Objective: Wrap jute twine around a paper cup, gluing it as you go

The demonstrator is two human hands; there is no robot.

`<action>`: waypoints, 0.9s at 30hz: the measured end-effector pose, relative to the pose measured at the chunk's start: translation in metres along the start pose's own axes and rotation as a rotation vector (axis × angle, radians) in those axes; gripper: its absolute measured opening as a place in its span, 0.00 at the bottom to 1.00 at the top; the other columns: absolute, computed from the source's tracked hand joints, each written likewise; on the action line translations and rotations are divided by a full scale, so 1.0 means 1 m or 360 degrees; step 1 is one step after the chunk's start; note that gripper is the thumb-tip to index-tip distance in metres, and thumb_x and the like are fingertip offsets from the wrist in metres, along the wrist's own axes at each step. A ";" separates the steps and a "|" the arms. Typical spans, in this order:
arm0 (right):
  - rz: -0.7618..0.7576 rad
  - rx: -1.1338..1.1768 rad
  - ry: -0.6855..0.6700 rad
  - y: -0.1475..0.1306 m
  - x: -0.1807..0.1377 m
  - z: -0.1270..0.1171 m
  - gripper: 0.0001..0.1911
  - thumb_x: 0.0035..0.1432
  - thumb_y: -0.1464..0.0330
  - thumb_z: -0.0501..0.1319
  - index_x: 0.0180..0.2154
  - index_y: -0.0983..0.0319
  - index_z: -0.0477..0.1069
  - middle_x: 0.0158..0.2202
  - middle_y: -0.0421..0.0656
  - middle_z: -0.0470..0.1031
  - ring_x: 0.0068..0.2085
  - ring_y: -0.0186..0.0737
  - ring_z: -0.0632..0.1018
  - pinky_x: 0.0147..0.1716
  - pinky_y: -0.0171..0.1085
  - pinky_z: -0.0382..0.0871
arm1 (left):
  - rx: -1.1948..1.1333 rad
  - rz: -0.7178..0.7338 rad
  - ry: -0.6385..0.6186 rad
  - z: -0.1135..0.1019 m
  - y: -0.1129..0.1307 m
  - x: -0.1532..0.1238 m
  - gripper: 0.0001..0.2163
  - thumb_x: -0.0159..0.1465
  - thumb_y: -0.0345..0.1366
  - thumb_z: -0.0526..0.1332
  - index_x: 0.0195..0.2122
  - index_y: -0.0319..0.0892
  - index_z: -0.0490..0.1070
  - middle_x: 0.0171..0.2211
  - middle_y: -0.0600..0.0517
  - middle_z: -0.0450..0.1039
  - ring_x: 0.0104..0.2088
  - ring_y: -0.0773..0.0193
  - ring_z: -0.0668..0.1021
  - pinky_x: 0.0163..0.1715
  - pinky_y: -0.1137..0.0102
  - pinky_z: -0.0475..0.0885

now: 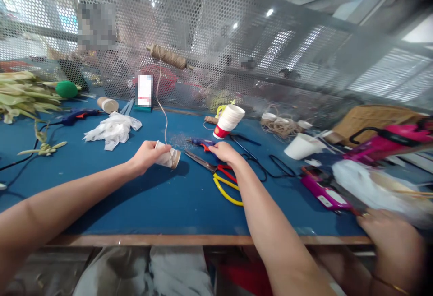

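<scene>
In my left hand (pixel 148 155) is a white paper cup (pixel 163 159), lying on its side just above the table, with twine wound round its right-hand end. A strand of twine (pixel 158 90) runs up from the cup to a spool (pixel 169 57) on the perforated screen. My right hand (pixel 225 152) is closed around the rear of a blue glue gun (pixel 202 142) with an orange trigger; its nozzle points left. Below it lie scissors (pixel 226 191) with red and yellow handles, blades toward the cup, partly covered by my right forearm.
A stack of paper cups (pixel 230 117) stands behind the glue gun. Crumpled white plastic (pixel 113 129), a second glue gun (pixel 79 115) and dried husks (pixel 27 93) are at left. At right are a white cup (pixel 302 146), a purple device (pixel 324 192) and another person's hand (pixel 389 230).
</scene>
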State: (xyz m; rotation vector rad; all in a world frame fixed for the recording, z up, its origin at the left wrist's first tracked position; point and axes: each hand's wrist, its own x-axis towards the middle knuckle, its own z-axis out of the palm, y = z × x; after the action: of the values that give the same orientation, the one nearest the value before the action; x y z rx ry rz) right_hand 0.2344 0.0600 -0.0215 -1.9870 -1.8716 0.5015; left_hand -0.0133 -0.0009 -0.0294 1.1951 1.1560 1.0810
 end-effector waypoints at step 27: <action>-0.0474 0.0283 -0.0233 -0.060 -0.086 -0.020 0.09 0.47 0.64 0.58 0.24 0.64 0.65 0.14 0.39 0.67 0.15 0.30 0.68 0.15 0.29 0.63 | 0.0190 -0.0195 0.0112 -0.008 -0.010 0.029 0.12 0.47 0.41 0.64 0.19 0.36 0.68 0.12 0.52 0.66 0.16 0.67 0.70 0.16 0.74 0.58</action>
State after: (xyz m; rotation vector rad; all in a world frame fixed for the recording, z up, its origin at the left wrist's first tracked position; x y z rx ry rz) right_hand 0.1867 -0.0225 0.0264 -1.5619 -2.0838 0.7123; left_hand -0.0185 0.0281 -0.0421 1.1694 1.3466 0.9794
